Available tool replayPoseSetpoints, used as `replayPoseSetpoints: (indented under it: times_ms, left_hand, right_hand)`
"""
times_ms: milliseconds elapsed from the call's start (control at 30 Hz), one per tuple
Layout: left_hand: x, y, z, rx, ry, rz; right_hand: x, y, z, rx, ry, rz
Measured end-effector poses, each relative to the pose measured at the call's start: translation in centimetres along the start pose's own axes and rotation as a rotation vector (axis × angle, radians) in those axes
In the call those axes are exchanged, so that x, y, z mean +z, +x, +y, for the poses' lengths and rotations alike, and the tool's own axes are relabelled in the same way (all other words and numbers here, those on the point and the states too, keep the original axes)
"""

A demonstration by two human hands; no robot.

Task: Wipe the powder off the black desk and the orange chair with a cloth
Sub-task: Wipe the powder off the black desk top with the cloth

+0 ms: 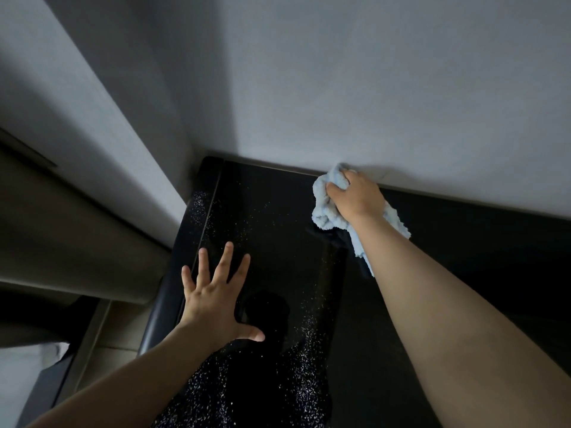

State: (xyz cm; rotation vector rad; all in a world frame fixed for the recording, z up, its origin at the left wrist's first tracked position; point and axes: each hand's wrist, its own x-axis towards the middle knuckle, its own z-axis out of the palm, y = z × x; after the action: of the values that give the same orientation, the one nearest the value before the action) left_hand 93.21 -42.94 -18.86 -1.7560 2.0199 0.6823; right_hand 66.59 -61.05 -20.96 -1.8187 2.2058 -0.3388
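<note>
Wall (370, 72): plain pale grey, fills the upper and right of the view, with a soft shadow across its left part.
Panel (71, 97): pale grey, slants down the left side and meets the wall at a corner.
Brown surface (68, 230): below the panel, kind unclear.
Floor (120, 329): beige tiles with grout lines, lower left.
White object (21, 384): bottom-left corner, cut off by the edge, not identifiable.

L hand (213, 304) splayed; R hand (355, 197) clenched

dim grey light is falling on the far wall (370, 88), shadow darkening its left part; the glossy black desk (278, 217) is mirroring a dark silhouette; edges are bending.
</note>
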Motion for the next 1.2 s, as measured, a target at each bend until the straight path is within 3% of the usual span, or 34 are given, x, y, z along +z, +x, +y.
replayPoseSetpoints:
  times_ms: [833, 1200]
  left_hand:
    - [-0.3, 0.0, 0.3, 0.003, 0.011, -0.02]
    - [-0.1, -0.1, 0.2, 0.013, 0.023, -0.004]
  right_hand:
    - [-0.4, -8.9, -0.1, -0.045, 0.012, 0.097]
    - [-0.6, -13.9, 0.1, -0.029, 0.013, 0.062]
